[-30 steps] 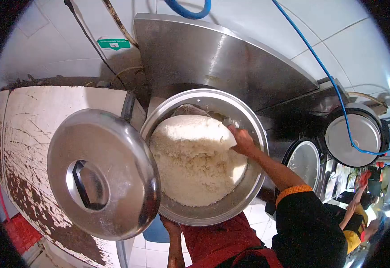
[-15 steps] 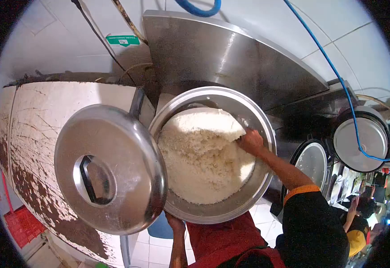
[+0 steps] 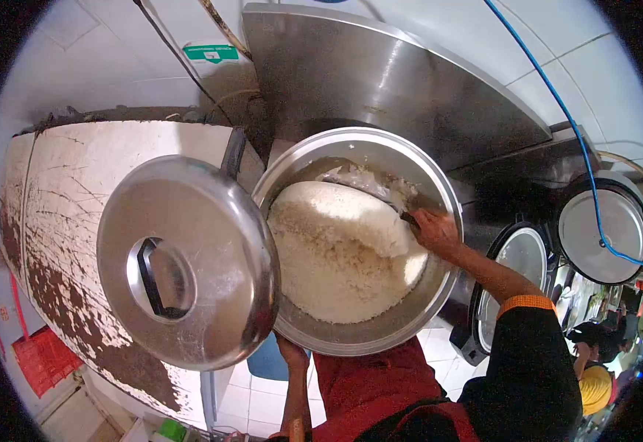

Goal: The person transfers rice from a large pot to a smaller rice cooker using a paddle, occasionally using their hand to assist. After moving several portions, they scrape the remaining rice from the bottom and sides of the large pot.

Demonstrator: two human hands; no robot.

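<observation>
A big metal pot (image 3: 446,295) holds a mound of white cooked rice (image 3: 336,258). My right hand (image 3: 437,232) is at the pot's right inner side, closed round the dark handle (image 3: 410,218) of a tool. The tool's thin edge runs along the far side of the rice; most of its blade is hidden. Behind that edge the pot's wall shows, with rice bits stuck on it. My left hand (image 3: 292,354) is low at the pot's near left side, beside the lower edge of the large metal lid (image 3: 211,295). Its fingers are mostly hidden there.
A worn, peeling white surface (image 3: 63,214) lies left, under the lid. A steel panel (image 3: 365,81) stands behind the pot. Two round cookers (image 3: 516,265) are at right, with a blue cable (image 3: 557,99) hanging nearby. Another person (image 3: 594,387) is far right.
My right hand has lifted slightly relative to the rice, and the tool's dark handle now shows. Rice has come away from the far wall toward me. The whole view has shifted a little.
</observation>
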